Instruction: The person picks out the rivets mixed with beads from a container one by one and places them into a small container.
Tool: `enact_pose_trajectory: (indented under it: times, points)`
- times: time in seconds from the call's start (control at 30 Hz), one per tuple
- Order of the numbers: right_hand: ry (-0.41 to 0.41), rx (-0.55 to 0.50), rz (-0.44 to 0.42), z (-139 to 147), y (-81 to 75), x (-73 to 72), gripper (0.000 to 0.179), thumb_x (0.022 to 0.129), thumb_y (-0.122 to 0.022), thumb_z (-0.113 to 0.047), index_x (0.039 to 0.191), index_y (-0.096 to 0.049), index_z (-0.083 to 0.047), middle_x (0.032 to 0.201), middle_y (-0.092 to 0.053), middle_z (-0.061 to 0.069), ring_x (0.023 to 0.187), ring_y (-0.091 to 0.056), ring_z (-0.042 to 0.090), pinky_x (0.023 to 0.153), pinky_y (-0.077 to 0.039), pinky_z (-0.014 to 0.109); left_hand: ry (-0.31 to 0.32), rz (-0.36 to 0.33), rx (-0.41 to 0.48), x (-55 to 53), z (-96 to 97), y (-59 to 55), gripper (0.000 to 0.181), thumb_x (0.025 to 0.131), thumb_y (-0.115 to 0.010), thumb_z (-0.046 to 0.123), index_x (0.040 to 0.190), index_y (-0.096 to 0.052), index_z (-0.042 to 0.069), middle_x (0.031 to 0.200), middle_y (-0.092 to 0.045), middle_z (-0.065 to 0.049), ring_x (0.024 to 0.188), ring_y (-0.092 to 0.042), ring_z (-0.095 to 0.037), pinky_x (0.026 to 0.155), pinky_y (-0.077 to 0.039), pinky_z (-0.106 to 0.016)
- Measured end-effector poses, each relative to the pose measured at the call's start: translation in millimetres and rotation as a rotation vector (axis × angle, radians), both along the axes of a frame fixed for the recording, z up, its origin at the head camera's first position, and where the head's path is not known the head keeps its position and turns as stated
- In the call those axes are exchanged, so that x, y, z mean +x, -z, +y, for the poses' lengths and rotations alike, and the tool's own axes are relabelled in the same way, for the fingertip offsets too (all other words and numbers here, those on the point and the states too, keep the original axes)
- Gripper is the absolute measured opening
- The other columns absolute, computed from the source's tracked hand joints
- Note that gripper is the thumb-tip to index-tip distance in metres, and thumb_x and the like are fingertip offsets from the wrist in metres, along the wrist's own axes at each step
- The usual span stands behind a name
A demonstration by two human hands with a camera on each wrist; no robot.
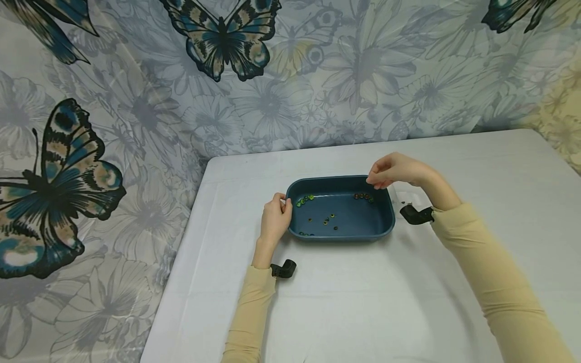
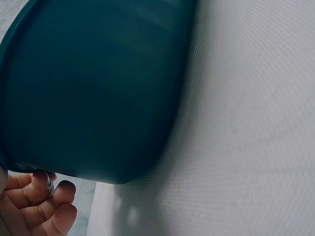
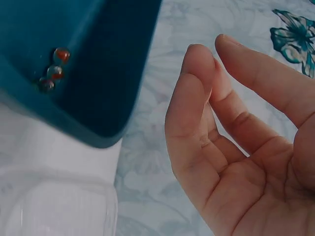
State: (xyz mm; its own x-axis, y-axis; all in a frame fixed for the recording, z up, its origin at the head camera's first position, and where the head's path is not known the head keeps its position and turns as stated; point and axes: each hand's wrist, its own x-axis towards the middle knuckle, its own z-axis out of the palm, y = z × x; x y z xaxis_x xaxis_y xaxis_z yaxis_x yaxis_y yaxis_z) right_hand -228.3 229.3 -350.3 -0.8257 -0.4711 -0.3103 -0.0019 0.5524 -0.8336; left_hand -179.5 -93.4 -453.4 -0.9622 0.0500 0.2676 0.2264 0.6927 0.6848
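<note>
A dark teal plastic tub point(image 1: 349, 236) stands on the table with several small glass marbles in it. Green marbles point(image 1: 304, 200) line its left back side, and red-tinted marbles point(image 3: 55, 72) cluster at the right. A few yellowish ones point(image 1: 326, 221) lie scattered in the middle. My left hand point(image 1: 275, 218) grips the rim at the tub's left end, its fingers point(image 2: 64, 192) curled at the edge. Over the back right corner, my right hand point(image 1: 397, 170) hovers with loosely bent fingers. A gap shows between thumb and fingertips in the right wrist view, with nothing visible in it.
A clear plastic container point(image 3: 69, 206) sits to the right of the tub, partly under my right wrist. White cloth point(image 1: 345, 302) covers the table, and a butterfly-patterned curtain point(image 1: 290, 101) hangs behind it. Black wrist cameras point(image 1: 416, 215) stick out from both wrists.
</note>
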Motion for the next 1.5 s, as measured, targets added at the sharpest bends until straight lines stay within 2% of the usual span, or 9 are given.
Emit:
enact_pose_trajectory:
  times: [0.23,0.47,0.63,0.87,1.1,1.23,1.37,1.5]
  points:
    - [-0.040,-0.007,0.003,-12.6,5.3,-2.7,0.021,0.089,-0.062,-0.016,0.094,-0.064,0.004,0.086,-0.063,0.011,0.082,-0.061,0.029,0.075,-0.050,0.039,0.009,0.017,0.004,1.2,-0.4,-2.2,0.021,0.094,-0.050,0.014,0.102,-0.058,-0.004,0.053,-0.042,0.001,0.042,-0.037,-0.010,0.043,-0.031,-0.023]
    - [-0.070,-0.004,-0.018,-23.4,10.7,-4.4,0.022,0.089,-0.062,-0.015,0.095,-0.062,0.007,0.085,-0.064,0.010,0.084,-0.061,0.032,0.080,-0.049,0.044,0.008,0.021,0.005,1.0,-0.5,-1.9,0.021,0.094,-0.050,0.014,0.102,-0.058,-0.004,0.053,-0.043,0.001,0.043,-0.039,-0.010,0.043,-0.032,-0.023]
    - [-0.088,-0.012,-0.017,-30.4,15.4,-5.9,0.021,0.089,-0.062,-0.014,0.094,-0.063,0.006,0.087,-0.064,0.016,0.086,-0.061,0.034,0.080,-0.049,0.044,0.008,0.016,0.003,0.2,-0.9,-0.4,0.021,0.095,-0.050,0.014,0.102,-0.058,-0.004,0.054,-0.044,0.001,0.043,-0.039,-0.010,0.044,-0.033,-0.023]
    - [-0.105,-0.002,-0.012,-39.1,21.0,-6.5,0.021,0.089,-0.062,-0.014,0.095,-0.063,0.006,0.089,-0.064,0.016,0.086,-0.061,0.033,0.079,-0.050,0.041,0.008,0.022,0.005,-0.2,-0.7,-0.8,0.020,0.094,-0.050,0.014,0.102,-0.058,-0.003,0.054,-0.044,0.001,0.043,-0.039,-0.010,0.044,-0.033,-0.024]
    - [-0.115,0.009,-0.007,-48.3,26.3,-6.4,0.017,0.088,-0.062,-0.011,0.093,-0.063,0.006,0.091,-0.063,0.020,0.082,-0.062,0.028,0.080,-0.048,0.046,0.006,0.006,0.001,0.0,-0.7,-0.6,0.021,0.095,-0.050,0.015,0.103,-0.058,-0.003,0.053,-0.043,0.001,0.043,-0.039,-0.011,0.044,-0.032,-0.023]
    - [-0.119,0.009,-0.018,-54.0,29.8,-7.5,0.017,0.087,-0.062,-0.009,0.093,-0.063,0.006,0.093,-0.062,0.023,0.084,-0.062,0.032,0.080,-0.048,0.047,0.006,0.005,0.002,0.3,-0.8,-0.6,0.021,0.095,-0.050,0.015,0.103,-0.058,-0.003,0.053,-0.043,0.001,0.043,-0.039,-0.011,0.044,-0.032,-0.024]
    - [-0.127,0.009,-0.024,-59.1,32.9,-8.9,0.016,0.087,-0.063,-0.008,0.093,-0.062,0.007,0.091,-0.063,0.021,0.084,-0.062,0.033,0.078,-0.049,0.046,0.003,0.007,-0.004,0.1,-0.7,-0.4,0.021,0.095,-0.050,0.015,0.104,-0.058,-0.002,0.054,-0.043,0.001,0.043,-0.039,-0.011,0.045,-0.033,-0.024]
    - [-0.144,0.016,-0.020,-64.0,33.5,-8.9,0.016,0.087,-0.062,-0.007,0.093,-0.062,0.007,0.090,-0.064,0.019,0.081,-0.063,0.028,0.077,-0.049,0.046,-0.002,0.008,-0.010,0.1,-0.7,-0.4,0.021,0.095,-0.050,0.015,0.104,-0.058,-0.002,0.055,-0.043,0.001,0.044,-0.039,-0.011,0.045,-0.033,-0.023]
